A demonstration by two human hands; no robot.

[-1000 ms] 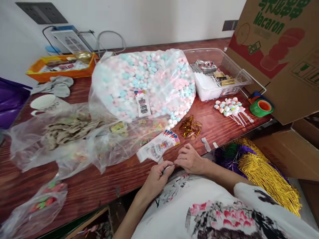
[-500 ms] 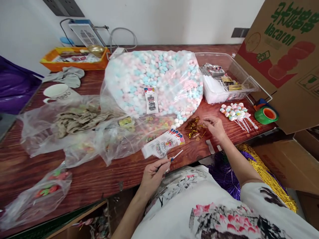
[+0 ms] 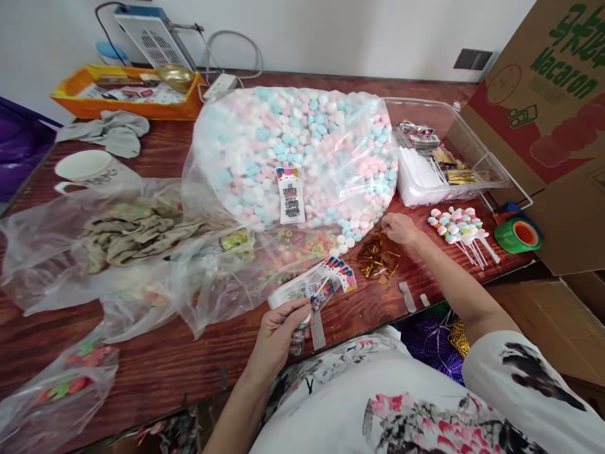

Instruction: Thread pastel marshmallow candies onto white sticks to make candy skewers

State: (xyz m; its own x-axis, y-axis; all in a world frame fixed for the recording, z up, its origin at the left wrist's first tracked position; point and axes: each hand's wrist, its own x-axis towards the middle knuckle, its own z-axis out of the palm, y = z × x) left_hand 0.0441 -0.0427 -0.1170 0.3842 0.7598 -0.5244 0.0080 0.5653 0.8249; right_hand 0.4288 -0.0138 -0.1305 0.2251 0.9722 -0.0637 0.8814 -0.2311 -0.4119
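My left hand (image 3: 283, 328) is closed in a pinch around the neck of a small bagged sweet on a stick (image 3: 297, 343). Its printed clear wrapper hangs below my fingers, and a white stick points up and right. Under that stick lies a fan of printed clear bags (image 3: 340, 274). My right hand (image 3: 401, 228) has its fingertips pressed together beside a loose heap of gold twist ties (image 3: 373, 258); what they pinch, if anything, is hidden. Just behind it sits a big clear bag of pastel marshmallows (image 3: 293, 126), with a stack of printed packets (image 3: 291, 195) on top.
Marshmallow sticks (image 3: 458, 228) lie at right, near green tape (image 3: 517, 234). Behind stands a clear plastic tub (image 3: 425, 186) of sticks and ties. A cardboard box (image 3: 567, 189) borders the right. Left are plastic bags (image 3: 155, 302), a white mug (image 3: 94, 170) and an orange tray (image 3: 127, 113).
My right hand has moved away toward the marshmallow bag's edge. My left hand has turned, lifting the sweet, so its printed wrapper now shows below the fingers. The view has shifted slightly.
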